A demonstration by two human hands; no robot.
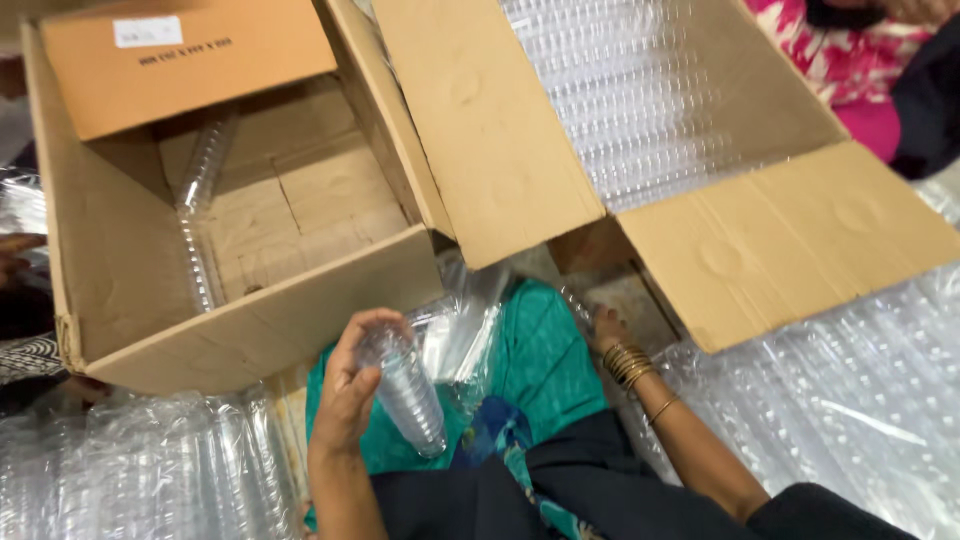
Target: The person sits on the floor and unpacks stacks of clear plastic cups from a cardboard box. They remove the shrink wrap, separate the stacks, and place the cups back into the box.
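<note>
My left hand point(352, 385) grips a short stack of clear plastic cups point(405, 390) just below the front wall of an open cardboard box point(260, 325). Inside that box a long stack of clear cups point(200, 200) lies along the left side on the cardboard bottom. My right hand point(606, 327), with gold bangles on the wrist, reaches down under the flap of a second open box point(790, 240); its fingers are partly hidden, and what they touch is unclear. That second box holds rows of clear cup stacks point(620, 90).
Bags of clear plastic cups lie at the lower left point(140, 470) and right point(860, 380). Loose clear wrapping point(465, 330) sits on my green-clothed lap. Another person in pink patterned clothing point(860, 60) sits at the top right. A hand shows at the left edge point(15, 250).
</note>
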